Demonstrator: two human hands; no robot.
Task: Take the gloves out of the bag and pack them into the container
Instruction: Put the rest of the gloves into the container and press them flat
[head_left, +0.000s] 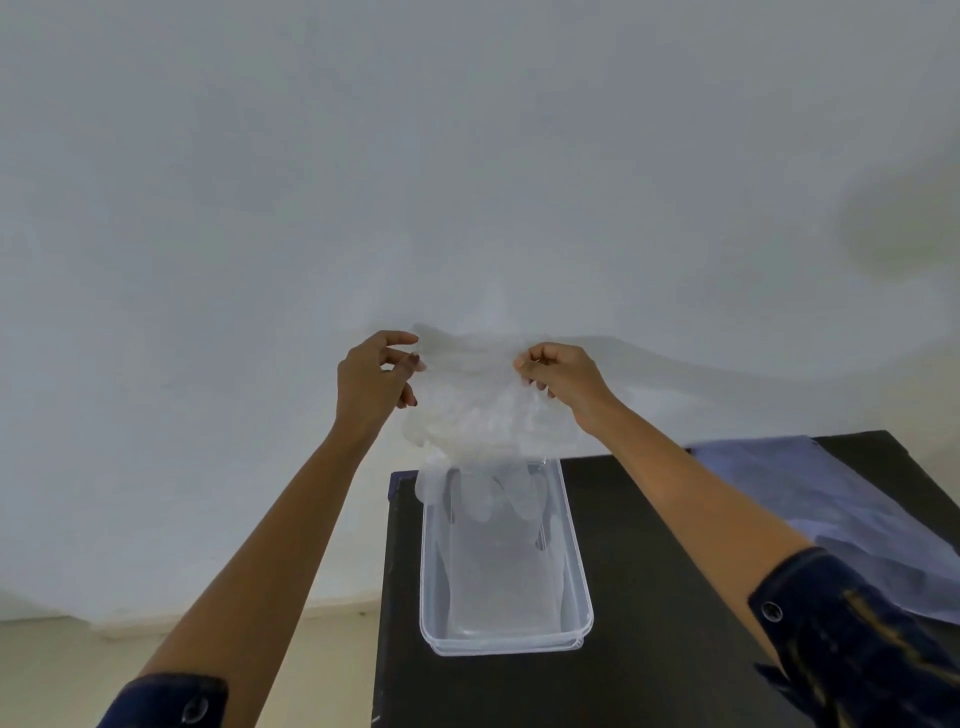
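Both hands, left hand (375, 375) and right hand (556, 379), pinch translucent gloves (488, 415) mid-frame above the clear container (582, 587) on the tabletop (665, 571); dangling fingers could drape outside the rim if lowered off-centre.

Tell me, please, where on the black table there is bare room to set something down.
The black table is bare between the clear plastic container and the pale blue sheet, and along its near edge. Left of the container only a narrow strip remains. The far-right corner is covered.
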